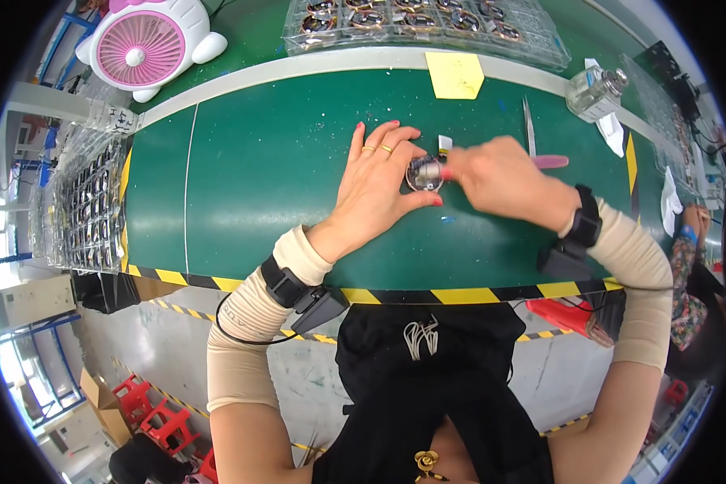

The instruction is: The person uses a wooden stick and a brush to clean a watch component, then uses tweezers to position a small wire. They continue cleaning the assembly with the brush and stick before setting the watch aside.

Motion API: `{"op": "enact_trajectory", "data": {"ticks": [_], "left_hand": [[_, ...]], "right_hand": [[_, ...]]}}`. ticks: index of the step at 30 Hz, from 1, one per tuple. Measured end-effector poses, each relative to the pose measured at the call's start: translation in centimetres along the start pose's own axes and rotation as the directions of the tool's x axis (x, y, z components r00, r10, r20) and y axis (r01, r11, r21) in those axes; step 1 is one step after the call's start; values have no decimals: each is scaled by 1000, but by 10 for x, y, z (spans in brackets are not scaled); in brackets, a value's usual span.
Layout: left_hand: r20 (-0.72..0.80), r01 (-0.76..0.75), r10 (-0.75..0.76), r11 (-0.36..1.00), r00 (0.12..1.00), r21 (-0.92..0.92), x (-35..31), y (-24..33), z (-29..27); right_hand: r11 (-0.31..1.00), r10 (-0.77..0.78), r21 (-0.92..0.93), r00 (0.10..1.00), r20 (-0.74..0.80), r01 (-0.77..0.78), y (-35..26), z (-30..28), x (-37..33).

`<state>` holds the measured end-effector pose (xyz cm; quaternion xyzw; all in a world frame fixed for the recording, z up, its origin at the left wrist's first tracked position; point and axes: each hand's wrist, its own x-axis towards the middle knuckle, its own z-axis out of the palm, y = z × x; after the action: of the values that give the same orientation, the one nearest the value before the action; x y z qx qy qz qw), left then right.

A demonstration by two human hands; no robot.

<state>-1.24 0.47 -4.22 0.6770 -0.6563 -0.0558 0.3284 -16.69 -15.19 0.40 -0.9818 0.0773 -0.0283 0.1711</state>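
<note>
My left hand (pixel 371 184) rests on the green mat with thumb and fingers closed around the rim of a small round electronic part (pixel 415 182), which has a copper-coloured edge. My right hand (pixel 498 179) comes in from the other side, its fingers curled in a pinch over the part. Motion blurs its fingertips; a pale sliver shows by them, and I cannot make out what they hold. A small white tab (pixel 444 143) sticks up just beyond the part. Beside my right hand lie silver tweezers (pixel 529 125) and a pink, handle-like piece (pixel 551 161).
Clear trays (pixel 427 40) of round coil parts stand at the back, others (pixel 89 210) at the left. A pink and white fan (pixel 141 50) sits back left. A yellow note (pixel 455 75), a glass bottle (pixel 595 91) and striped edge tape (pixel 460 296) border the mat. Another person's hand (pixel 696 219) shows far right.
</note>
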Motion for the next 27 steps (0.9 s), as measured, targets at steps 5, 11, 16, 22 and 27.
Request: {"op": "enact_trajectory", "data": {"ticks": [5, 11, 16, 22, 27], "left_hand": [[7, -3, 3, 1000, 1000, 6, -2, 1, 0], [9, 4, -4, 1000, 1000, 11, -1, 0, 0], [8, -5, 5, 1000, 1000, 10, 2, -1, 1], [19, -6, 5, 1000, 1000, 9, 0, 0, -1], [28, 0, 0, 1000, 1000, 14, 1, 1, -2]], "right_hand": [[997, 16, 68, 989, 149, -26, -8, -3, -3], [999, 15, 26, 967, 254, -22, -8, -9, 1], [999, -2, -39, 997, 81, 6, -6, -1, 0], [998, -40, -35, 987, 155, 46, -5, -4, 2], [993, -91, -41, 949, 302, 108, 3, -22, 9]]}}
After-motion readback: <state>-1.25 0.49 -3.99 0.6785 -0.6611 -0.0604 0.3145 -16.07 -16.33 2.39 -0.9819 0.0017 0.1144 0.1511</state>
